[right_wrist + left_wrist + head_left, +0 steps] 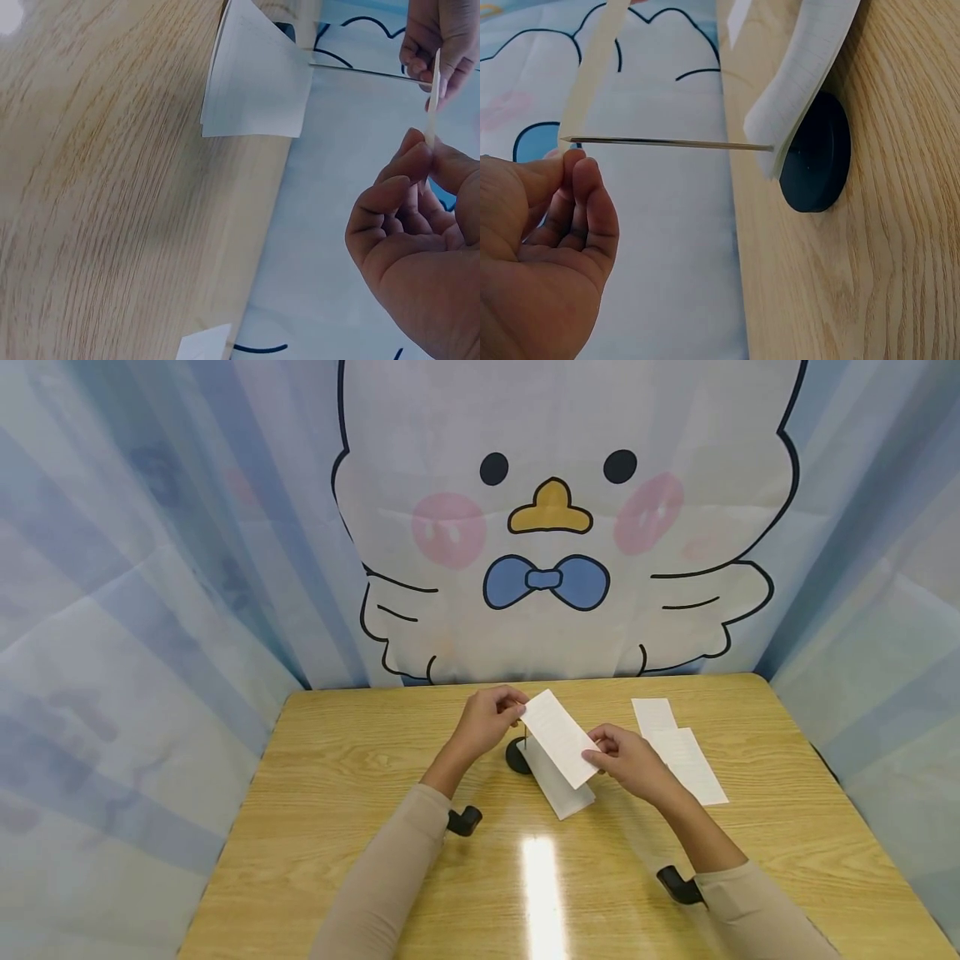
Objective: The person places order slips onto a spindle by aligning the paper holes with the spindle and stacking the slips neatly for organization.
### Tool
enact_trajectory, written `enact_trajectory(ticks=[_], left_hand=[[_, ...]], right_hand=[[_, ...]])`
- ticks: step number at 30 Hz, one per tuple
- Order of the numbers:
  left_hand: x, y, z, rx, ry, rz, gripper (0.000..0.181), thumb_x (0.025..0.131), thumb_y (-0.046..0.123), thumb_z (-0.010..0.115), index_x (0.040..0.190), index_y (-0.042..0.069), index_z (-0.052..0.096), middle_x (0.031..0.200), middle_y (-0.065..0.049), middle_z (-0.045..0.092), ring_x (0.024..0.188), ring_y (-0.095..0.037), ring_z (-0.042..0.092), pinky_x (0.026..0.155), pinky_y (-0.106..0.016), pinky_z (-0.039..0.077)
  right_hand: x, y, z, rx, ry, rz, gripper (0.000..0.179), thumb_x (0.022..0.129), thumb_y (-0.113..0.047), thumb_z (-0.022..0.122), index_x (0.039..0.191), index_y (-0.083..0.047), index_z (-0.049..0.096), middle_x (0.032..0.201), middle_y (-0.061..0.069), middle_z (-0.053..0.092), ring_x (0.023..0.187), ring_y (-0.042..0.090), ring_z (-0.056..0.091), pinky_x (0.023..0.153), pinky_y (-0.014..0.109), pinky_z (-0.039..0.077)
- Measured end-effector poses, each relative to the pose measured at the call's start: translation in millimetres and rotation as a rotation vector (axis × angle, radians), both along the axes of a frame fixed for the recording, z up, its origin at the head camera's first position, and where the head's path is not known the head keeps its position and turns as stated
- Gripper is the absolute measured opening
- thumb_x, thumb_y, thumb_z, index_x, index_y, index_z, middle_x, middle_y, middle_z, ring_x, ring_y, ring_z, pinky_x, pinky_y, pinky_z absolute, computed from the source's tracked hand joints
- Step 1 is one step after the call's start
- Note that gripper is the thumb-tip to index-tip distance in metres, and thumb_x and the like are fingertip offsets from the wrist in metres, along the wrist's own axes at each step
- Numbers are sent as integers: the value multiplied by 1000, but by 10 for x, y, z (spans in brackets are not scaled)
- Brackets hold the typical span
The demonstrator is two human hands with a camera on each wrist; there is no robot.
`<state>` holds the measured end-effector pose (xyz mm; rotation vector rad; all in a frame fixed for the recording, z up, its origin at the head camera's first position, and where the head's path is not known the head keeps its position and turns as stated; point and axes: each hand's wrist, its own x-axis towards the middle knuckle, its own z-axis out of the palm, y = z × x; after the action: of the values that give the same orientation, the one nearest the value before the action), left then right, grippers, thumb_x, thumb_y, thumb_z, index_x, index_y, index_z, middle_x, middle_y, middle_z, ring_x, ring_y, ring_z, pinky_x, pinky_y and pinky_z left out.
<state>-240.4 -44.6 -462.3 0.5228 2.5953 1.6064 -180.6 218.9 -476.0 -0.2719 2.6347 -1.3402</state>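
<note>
A white paper slip is held up between both hands above a bill spike, whose round black base stands on the table. My left hand pinches the slip's far end, close to the tip of the metal spike. At the near end, my right hand pinches the same slip between thumb and fingers. In the left wrist view the spike's tip reaches the slip; whether it pierces the paper I cannot tell. Several slips are stacked low on the spike, over part of the base.
Two loose white slips, a larger one and a smaller one, lie on the wooden table to the right. Behind the table's far edge hangs a printed curtain. Black wrist mounts stick out from both forearms.
</note>
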Motion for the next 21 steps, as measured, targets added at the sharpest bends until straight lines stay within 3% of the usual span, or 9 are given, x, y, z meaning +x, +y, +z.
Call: enact_trajectory(ticks=[5, 9, 15, 21], left_hand=[[4, 5, 6, 6, -3, 4, 14, 102, 11, 65, 113, 9, 74, 92, -6, 70, 80, -19, 68, 69, -27, 57], [4, 7, 10, 16, -1, 5, 14, 102, 10, 65, 113, 8, 75, 92, -7, 70, 82, -22, 69, 69, -27, 57], [3, 14, -5, 10, 26, -1, 14, 102, 10, 65, 113, 8, 74, 92, -7, 71, 81, -23, 69, 67, -26, 55], [3, 26, -24, 12, 30, 6, 15, 103, 11, 65, 114, 8, 74, 91, -6, 70, 83, -28, 70, 64, -25, 52]], right_hand=[[-1, -9, -21, -22, -8, 3, 26, 101, -18, 69, 119, 1, 63, 82, 4, 64, 70, 24, 57, 55, 26, 43], [-6, -29, -48, -41, -7, 9, 24, 101, -16, 69, 117, 1, 64, 81, 4, 64, 72, 30, 59, 56, 25, 44], [-3, -27, -56, -27, -4, 4, 23, 101, -15, 68, 118, 0, 64, 80, 4, 63, 69, 21, 56, 55, 26, 43], [-2, -22, -69, -29, -11, 7, 24, 101, -15, 68, 119, 0, 63, 81, 4, 63, 69, 21, 56, 56, 26, 44]])
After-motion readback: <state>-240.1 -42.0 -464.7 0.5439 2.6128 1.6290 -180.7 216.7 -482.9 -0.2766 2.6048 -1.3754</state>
